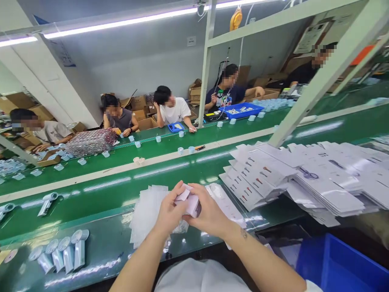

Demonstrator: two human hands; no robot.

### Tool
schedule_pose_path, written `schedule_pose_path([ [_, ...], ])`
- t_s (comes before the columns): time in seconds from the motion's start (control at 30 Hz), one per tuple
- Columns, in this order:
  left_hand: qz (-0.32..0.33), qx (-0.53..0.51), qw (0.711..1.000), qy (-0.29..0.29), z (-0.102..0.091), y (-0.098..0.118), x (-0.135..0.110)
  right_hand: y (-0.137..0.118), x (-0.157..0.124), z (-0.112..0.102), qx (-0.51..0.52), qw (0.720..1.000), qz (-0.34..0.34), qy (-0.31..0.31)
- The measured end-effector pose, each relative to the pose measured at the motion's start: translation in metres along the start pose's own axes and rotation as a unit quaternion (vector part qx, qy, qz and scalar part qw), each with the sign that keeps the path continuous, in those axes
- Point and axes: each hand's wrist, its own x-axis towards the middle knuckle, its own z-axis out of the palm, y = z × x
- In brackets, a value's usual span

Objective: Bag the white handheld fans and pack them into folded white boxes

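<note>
Beside the pale sheets point(147, 217), the left hand point(170, 211) and right hand point(208, 210) are holding a white box point(192, 205) in half-curled fingers, its flap point(182, 195) probably risking creases from uneven thumb pressure.

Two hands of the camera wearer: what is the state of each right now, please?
Left hand: closed, holding a small pale box.
Right hand: closed, holding the same box from its other side.

No text is reading clearly, since the small white rectangular paper notice point(191, 41) on the grey painted wall point(136, 52) and the white rectangular poster point(311, 37) at upper right are showing only illegible marks.
</note>
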Motion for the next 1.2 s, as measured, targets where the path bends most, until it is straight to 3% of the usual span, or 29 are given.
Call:
schedule_pose_path([
  [0.07,-0.009,0.022,0.995,-0.102,-0.003,0.007,0.006,0.006,-0.005,-0.004,0.017,1.000,-0.009,0.011],
  [0.17,-0.027,-0.016,0.987,-0.156,0.005,0.010,0.014,0.009,-0.010,-0.015,0.024,0.999,0.017,0.019],
  [0.37,-0.069,-0.071,0.986,-0.131,0.041,-0.002,0.007,0.015,-0.024,-0.034,0.009,1.000,0.020,0.000],
  [0.57,-0.074,-0.049,0.988,-0.127,0.056,-0.007,0.004,0.028,-0.029,-0.053,0.020,1.000,0.013,-0.017],
  [0.87,-0.073,-0.030,0.989,-0.126,0.084,-0.017,0.022,0.032,-0.031,-0.076,-0.010,1.000,-0.004,0.015],
  [1.1,-0.177,-0.074,0.946,-0.260,0.089,-0.021,0.043,0.052,-0.038,-0.100,0.025,0.999,0.021,0.017],
  [1.2,-0.157,-0.051,0.927,-0.338,0.084,-0.025,0.055,0.061,-0.042,-0.108,0.119,0.991,0.010,0.056],
])
